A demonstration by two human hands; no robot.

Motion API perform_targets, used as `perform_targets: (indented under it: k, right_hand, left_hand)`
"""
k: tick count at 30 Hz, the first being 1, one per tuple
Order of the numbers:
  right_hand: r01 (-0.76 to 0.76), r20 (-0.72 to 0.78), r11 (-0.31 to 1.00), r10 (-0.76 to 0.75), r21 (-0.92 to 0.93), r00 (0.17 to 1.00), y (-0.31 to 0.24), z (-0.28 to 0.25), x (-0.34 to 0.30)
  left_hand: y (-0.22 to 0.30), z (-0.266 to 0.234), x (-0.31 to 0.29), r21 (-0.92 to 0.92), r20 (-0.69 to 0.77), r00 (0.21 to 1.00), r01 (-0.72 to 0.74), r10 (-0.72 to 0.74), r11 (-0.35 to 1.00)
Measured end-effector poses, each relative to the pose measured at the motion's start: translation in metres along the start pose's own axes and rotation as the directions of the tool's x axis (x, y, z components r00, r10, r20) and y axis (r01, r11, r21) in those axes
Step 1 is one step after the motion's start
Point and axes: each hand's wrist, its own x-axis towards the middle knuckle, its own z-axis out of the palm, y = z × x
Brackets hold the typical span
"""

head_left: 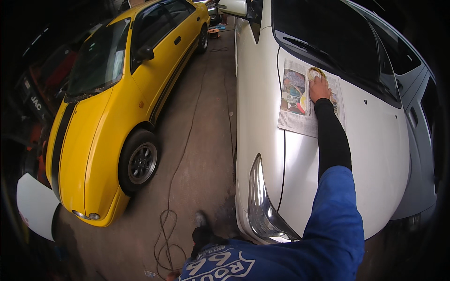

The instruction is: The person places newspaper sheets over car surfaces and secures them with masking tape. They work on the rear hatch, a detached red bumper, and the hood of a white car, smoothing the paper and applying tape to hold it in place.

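Observation:
My right arm, in a blue short sleeve with a black sleeve under it, stretches over the white car's hood [370, 145]. At its end my right hand [319, 89] is closed on the near side of a yellowish roll of tape [317, 70]. The roll is over a sheet of newspaper [294, 122], which lies on the hood close to the windshield. My hand hides part of the printed sheet. Of my left hand [173, 276] only a sliver shows at the lower edge, its fingers out of sight.
A yellow car [105, 136] with a black stripe stands to the left. Between the cars a dark cable [180, 164] runs along the floor and loops near my foot [200, 219]. A white panel [36, 206] is at far left. Beyond the hood, a grey car [417, 154] stands close.

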Motion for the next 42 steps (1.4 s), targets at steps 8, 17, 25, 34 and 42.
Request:
perform_targets:
  k: [8,17,25,34,42]
  right_hand:
    - [-0.335,-0.056,0.94,0.332,-0.062,0.942,-0.068,0.037,0.026]
    - [-0.003,-0.246,0.971,0.064,0.238,0.967,-0.046,0.044,0.086]
    - [0.039,-0.088,0.99,-0.027,0.138,0.996,-0.08,0.007,0.11]
    - [-0.067,-0.059,0.995,0.071,0.077,0.996,-0.105,-0.019,0.081]
    - [-0.01,-0.16,0.999,0.015,0.033,0.987,-0.096,-0.012,0.09]
  left_hand:
    - [0.147,-0.115,0.115,0.087,0.026,1.0,0.013,-0.016,0.996]
    - [0.37,-0.148,0.246,-0.171,0.068,0.997,-0.018,0.03,0.985]
    - [0.562,-0.087,0.353,0.255,0.484,0.858,-0.325,0.171,0.911]
    - [0.778,-0.051,0.407,0.418,0.59,0.76,-0.576,0.273,0.702]
    - [0.936,0.034,0.432,0.329,0.581,0.788,-0.456,0.204,0.827]
